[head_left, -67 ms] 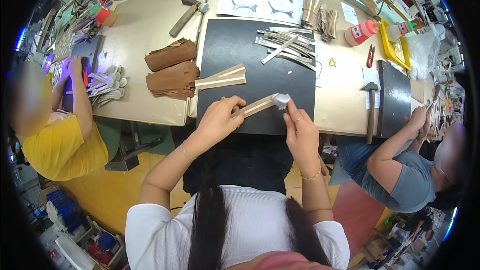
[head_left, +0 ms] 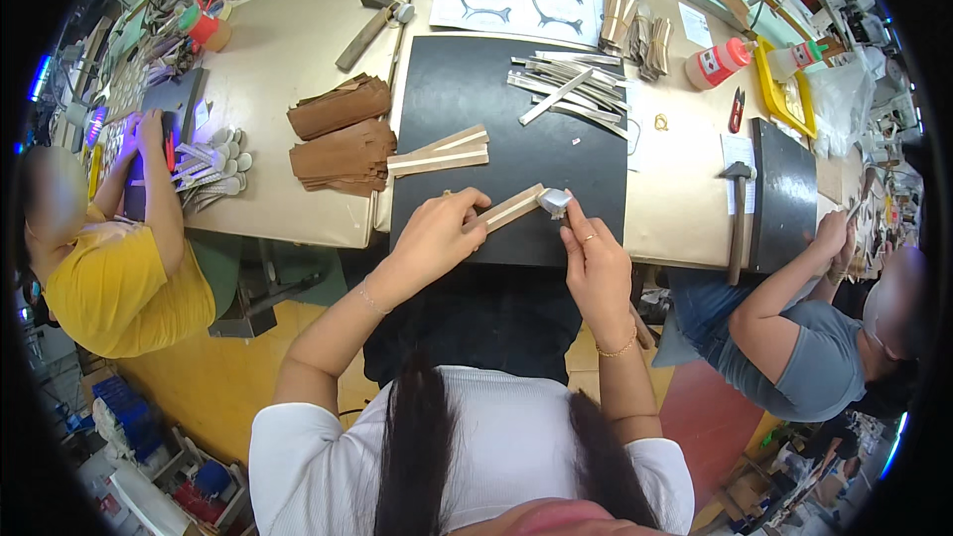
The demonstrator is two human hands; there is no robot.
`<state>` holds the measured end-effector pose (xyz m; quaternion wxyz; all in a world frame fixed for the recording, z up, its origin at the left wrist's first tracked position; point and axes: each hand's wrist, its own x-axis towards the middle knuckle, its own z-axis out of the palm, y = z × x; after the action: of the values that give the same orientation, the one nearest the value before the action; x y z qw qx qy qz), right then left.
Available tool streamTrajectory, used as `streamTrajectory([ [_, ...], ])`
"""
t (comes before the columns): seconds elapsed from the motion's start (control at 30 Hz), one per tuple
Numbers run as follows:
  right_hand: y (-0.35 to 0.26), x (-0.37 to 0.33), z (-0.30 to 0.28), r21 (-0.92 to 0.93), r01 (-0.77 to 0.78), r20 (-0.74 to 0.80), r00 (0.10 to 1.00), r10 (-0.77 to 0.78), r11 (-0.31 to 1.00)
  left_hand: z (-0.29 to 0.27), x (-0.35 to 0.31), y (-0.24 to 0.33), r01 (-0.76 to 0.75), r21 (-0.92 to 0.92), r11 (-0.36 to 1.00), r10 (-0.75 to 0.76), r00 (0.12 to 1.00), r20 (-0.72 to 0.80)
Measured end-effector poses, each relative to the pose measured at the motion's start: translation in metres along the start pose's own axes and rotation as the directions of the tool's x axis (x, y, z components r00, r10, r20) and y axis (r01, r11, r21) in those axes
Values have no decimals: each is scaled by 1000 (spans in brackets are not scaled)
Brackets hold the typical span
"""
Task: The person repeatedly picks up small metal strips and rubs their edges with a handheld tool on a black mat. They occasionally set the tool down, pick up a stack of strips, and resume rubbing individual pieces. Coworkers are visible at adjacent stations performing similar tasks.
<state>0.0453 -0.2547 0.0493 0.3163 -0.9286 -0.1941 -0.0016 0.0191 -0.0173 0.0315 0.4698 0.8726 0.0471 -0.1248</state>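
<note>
A brown leather-like strip with a pale band along its middle [head_left: 512, 209] lies slantwise near the front of the black board [head_left: 467, 79]. On its near left end rest the fingers of my left hand [head_left: 433, 230], pressing it down. My right hand [head_left: 602, 268] is closed round a hammer [head_left: 554, 201], whose shiny metal head touches or hangs just over the strip's far right end. Most of its handle is hidden by the hand. Farther back, a few similar banded strips [head_left: 452, 152] lie fanned on the board's left side. A heap of narrow pale strips [head_left: 568, 89] covers its back right.
Two stacks of brown pieces [head_left: 342, 157] sit left of the board, with another hammer [head_left: 369, 35] behind. To the right are a red-and-white bottle [head_left: 719, 65], red snips [head_left: 736, 110], a yellow tray [head_left: 784, 89] and a third hammer [head_left: 736, 208]. A co-worker sits at each side.
The hammer head has shifted very slightly left along the strip's end. My left hand stays in about the same place.
</note>
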Motion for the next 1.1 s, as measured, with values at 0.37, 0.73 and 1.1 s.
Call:
streamTrajectory([
  [0.37, 12, -1, 11, 25, -2, 14, 1000, 1, 1000, 41, 48, 17, -263, 386, 884, 338, 930, -142],
  [0.73, 14, -3, 3, -24, -56, -8, 998, 56, 998, 40, 44, 12, -360, 417, 835, 445, 887, -124],
  [1.1, 9, 6, 0, -21, -27, -39, 999, 26, 999, 29, 46, 10, -530, 703, 474, 687, 722, 81],
])
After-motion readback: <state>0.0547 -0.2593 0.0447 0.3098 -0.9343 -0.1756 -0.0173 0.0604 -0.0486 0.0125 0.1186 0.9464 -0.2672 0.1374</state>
